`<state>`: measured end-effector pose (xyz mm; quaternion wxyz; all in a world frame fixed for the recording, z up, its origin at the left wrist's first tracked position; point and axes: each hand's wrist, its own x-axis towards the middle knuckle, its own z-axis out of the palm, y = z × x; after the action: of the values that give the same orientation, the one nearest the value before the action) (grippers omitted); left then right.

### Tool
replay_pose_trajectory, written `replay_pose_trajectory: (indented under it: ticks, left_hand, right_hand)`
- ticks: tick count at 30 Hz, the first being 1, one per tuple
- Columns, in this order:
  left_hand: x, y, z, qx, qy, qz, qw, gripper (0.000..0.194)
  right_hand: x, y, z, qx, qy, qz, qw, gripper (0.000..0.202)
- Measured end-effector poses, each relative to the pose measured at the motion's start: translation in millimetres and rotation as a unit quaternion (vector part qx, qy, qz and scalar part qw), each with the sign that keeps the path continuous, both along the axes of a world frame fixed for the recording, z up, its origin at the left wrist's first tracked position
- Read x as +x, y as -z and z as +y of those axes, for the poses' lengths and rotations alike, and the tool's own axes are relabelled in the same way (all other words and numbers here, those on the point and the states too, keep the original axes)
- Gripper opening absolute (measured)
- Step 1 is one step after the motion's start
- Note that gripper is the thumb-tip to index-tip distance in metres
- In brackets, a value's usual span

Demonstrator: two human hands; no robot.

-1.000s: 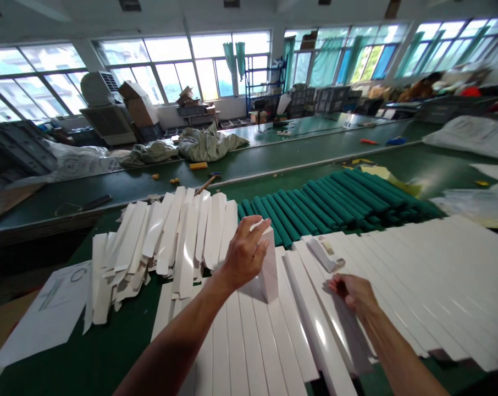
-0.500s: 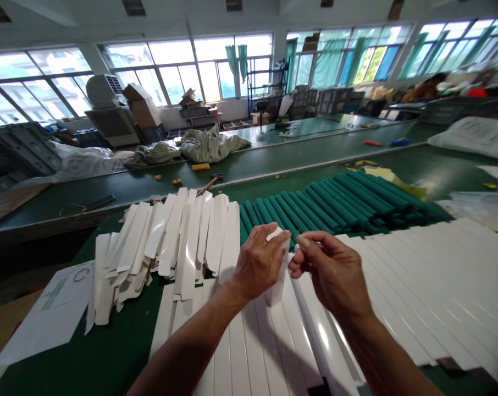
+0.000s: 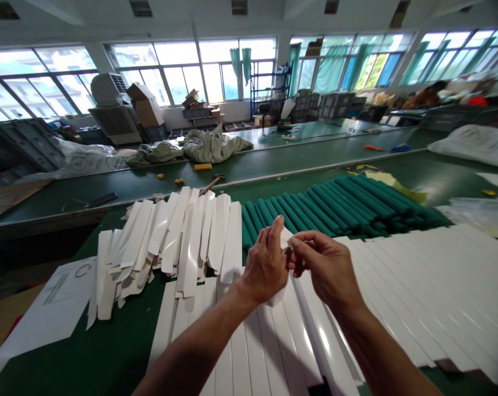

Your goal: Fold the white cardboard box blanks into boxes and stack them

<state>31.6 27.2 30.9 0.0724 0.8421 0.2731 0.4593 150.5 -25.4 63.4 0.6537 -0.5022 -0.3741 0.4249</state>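
My left hand (image 3: pixel 266 267) is wrapped round a narrow white box (image 3: pixel 286 237) that stands up above the row of flat white boxes (image 3: pixel 249 352). At the box's upper end, my right hand (image 3: pixel 321 261) pinches a white edge or flap between thumb and forefinger. The two hands touch or nearly touch, and much of the box is hidden behind them. Behind the hands lies a stack of dark green ribbed tubes (image 3: pixel 335 206). To their left is a loose pile of white folded cartons (image 3: pixel 183 236).
More white boxes (image 3: pixel 434 286) lie side by side at the right. A printed sheet (image 3: pixel 53 302) rests at the left. On the far green bench are a crumpled grey cloth (image 3: pixel 214 146), a yellow block (image 3: pixel 203 166) and a white bag (image 3: pixel 475 144).
My right hand has moved slightly left and now meets the box's upper end. The fingers of my left hand have straightened upward along the box. The view has shifted slightly.
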Motion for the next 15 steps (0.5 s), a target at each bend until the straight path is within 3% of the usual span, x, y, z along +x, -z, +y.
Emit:
replay_pose_trajectory:
  ticks: [5, 9, 12, 15]
  left_hand:
    - [-1, 0.2, -3, -0.009, 0.004, -0.020, 1.000, 0.065]
    - [-5, -2.0, -3, -0.009, -0.005, -0.026, 1.000, 0.051]
    - [-8, -3.4, -2, -0.026, 0.025, -0.020, 0.999, 0.039]
    - [-10, -5.7, -1, -0.035, 0.077, -0.041, 0.996, 0.041]
  right_hand:
    - [6, -13.6, 7, -0.101, -0.052, 0.013, 0.993, 0.042]
    - [16, -19.7, 14, -0.176, -0.132, 0.073, 0.973, 0.038]
    - [24, -18.3, 13, -0.190, -0.178, 0.075, 0.963, 0.040]
    - [28, -8.8, 7, -0.174, -0.175, 0.051, 0.968, 0.044]
